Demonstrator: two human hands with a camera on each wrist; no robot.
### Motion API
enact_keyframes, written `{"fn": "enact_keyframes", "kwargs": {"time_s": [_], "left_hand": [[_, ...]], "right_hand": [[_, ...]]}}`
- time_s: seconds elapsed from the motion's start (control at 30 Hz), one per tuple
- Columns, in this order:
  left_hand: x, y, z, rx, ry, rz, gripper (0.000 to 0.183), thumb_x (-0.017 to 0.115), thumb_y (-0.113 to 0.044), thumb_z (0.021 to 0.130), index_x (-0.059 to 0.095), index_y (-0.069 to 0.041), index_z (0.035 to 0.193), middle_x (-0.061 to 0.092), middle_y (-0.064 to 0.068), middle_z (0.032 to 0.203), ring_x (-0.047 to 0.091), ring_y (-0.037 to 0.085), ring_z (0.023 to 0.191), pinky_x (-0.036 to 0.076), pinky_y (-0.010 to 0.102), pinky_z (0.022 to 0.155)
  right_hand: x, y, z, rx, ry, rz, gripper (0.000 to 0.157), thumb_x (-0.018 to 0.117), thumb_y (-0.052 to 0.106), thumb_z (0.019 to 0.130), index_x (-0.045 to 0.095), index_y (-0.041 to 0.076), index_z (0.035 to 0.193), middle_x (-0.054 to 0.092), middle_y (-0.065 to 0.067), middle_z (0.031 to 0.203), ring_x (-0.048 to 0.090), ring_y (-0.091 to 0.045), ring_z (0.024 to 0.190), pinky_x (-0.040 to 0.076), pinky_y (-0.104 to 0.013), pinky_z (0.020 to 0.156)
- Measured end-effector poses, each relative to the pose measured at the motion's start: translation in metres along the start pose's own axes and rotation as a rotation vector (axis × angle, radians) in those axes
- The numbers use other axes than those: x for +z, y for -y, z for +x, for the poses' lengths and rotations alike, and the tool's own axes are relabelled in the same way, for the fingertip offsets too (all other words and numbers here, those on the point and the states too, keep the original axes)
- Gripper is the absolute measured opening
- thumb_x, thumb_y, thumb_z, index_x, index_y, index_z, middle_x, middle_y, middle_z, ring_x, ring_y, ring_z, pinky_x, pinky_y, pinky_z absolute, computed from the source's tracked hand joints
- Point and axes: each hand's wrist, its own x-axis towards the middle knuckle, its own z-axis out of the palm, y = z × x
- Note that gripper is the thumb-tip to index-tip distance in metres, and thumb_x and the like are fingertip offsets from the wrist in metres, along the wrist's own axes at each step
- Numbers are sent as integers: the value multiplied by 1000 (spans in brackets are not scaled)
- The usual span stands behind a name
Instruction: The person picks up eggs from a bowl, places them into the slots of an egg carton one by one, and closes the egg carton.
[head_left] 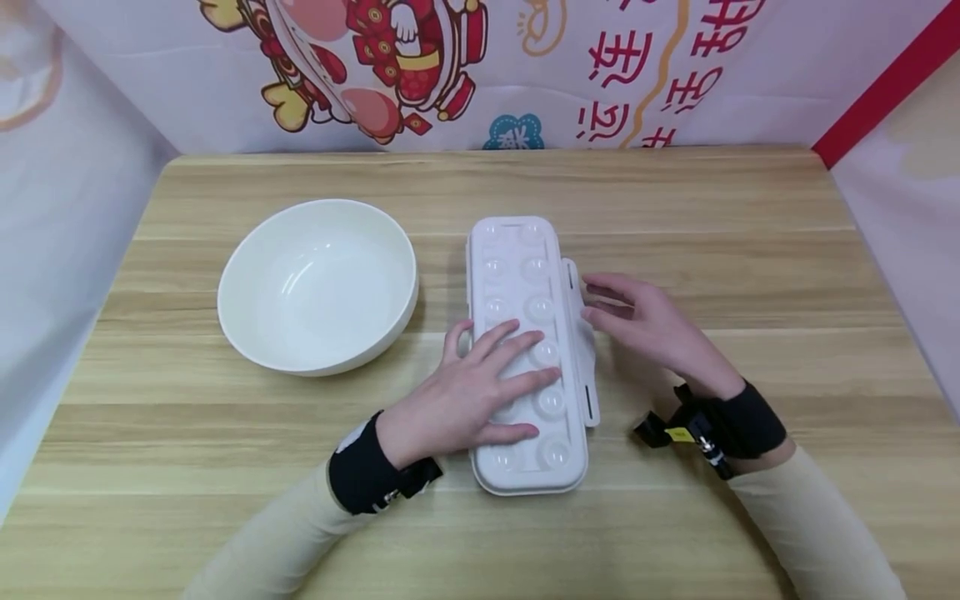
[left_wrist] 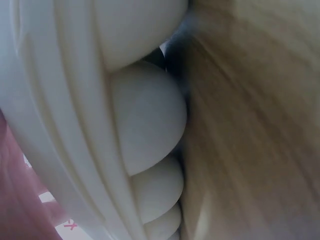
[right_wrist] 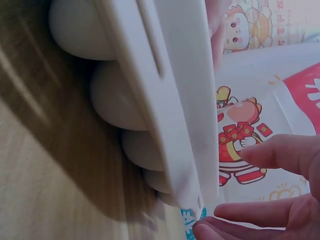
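Observation:
A white plastic egg box point(head_left: 517, 477) with two rows of rounded bumps on its lid lies lengthwise on the table. My left hand point(head_left: 480, 400) rests across the near half of the lid, fingers spread. Along the box's right side a latch flap point(head_left: 583, 350) sticks outward. Beside that flap is my right hand point(head_left: 652, 321), its thumb and fingers apart with nothing between them, fingertips right at the flap's edge. The right wrist view shows the flap point(right_wrist: 172, 130) standing out above the rounded egg cups point(right_wrist: 117, 95). More cups point(left_wrist: 150, 120) fill the left wrist view.
A large white bowl point(head_left: 318, 287) stands left of the box on the wooden table point(head_left: 720, 208). A printed cloth point(head_left: 525, 75) hangs behind the table's far edge, with white cloth at both sides. Each wrist wears a black camera strap.

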Motion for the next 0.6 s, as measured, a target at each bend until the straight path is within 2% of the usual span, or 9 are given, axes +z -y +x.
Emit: {"fn": "enact_keyframes", "kwargs": {"time_s": [0.17, 0.33, 0.5, 0.6], "left_hand": [[2, 3, -1, 12, -17, -51, 60, 61, -55, 88, 52, -27, 139, 34, 11, 149, 23, 34, 138, 15, 66, 101], [3, 5, -1, 16, -24, -101, 60, 64, -54, 87, 52, -26, 139, 33, 11, 150, 21, 34, 139, 13, 65, 102], [6, 9, -2, 18, -20, -202, 58, 64, -49, 89, 50, -26, 140, 30, 9, 152, 16, 31, 141, 8, 63, 104], [7, 14, -4, 28, -15, -267, 54, 64, -44, 91, 51, -25, 140, 28, 8, 153, 13, 29, 143, 5, 61, 105]], "right_hand": [[1, 7, 6, -34, 0, -23, 60, 65, 21, 93, 40, -2, 143, 40, -22, 145, 49, -36, 124, 45, -45, 95], [8, 13, 16, -67, -46, -124, 66, 73, 27, 88, 44, -3, 140, 46, -21, 139, 52, -35, 121, 48, -44, 90], [16, 19, 22, -37, -94, -203, 68, 75, 32, 85, 48, -5, 136, 52, -22, 129, 58, -36, 111, 53, -44, 83], [17, 22, 22, -15, -92, -227, 67, 74, 30, 86, 48, -6, 136, 52, -24, 128, 60, -38, 108, 53, -45, 81]]}}
